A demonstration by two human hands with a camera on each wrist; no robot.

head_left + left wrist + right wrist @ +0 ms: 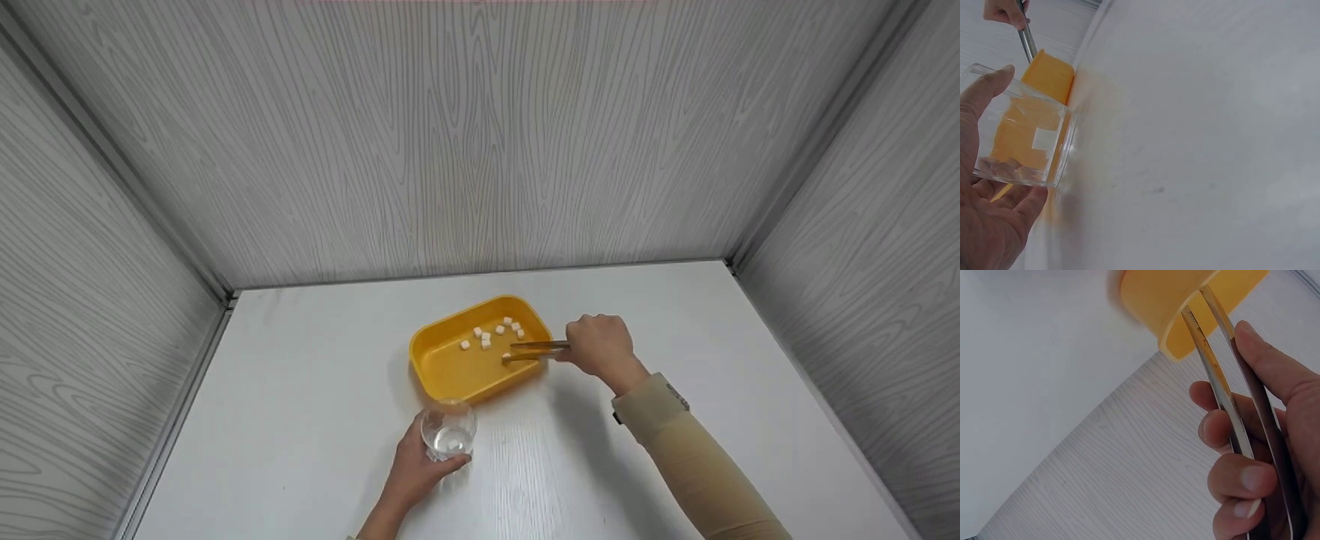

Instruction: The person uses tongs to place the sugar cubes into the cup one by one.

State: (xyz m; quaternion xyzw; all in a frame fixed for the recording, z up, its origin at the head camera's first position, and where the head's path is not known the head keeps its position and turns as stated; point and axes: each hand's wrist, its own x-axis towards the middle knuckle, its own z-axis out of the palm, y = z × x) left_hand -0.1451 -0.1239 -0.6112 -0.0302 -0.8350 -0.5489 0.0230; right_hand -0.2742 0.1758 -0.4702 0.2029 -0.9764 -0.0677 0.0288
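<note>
My left hand (420, 465) holds a clear glass (448, 429), thumb on one side and fingers on the other, in front of the yellow tray (450, 384). In the left wrist view, one white cube (1044, 139) shows through the glass (1022, 132). My right hand (602, 349) grips metal tweezers (1216, 371) over the tray's right rim. The tweezers' arms are spread apart, their tips inside the tray near a white cube (506, 357). Whether they touch it I cannot tell. Several more white cubes (486, 344) lie scattered on the tray floor, mostly toward the back right.
The tray and glass are on a white tabletop (315, 405). Grey wood-grain panels (480, 150) enclose it at the back and both sides. The right forearm (697, 457), in a beige sleeve, reaches in over the table from the lower right.
</note>
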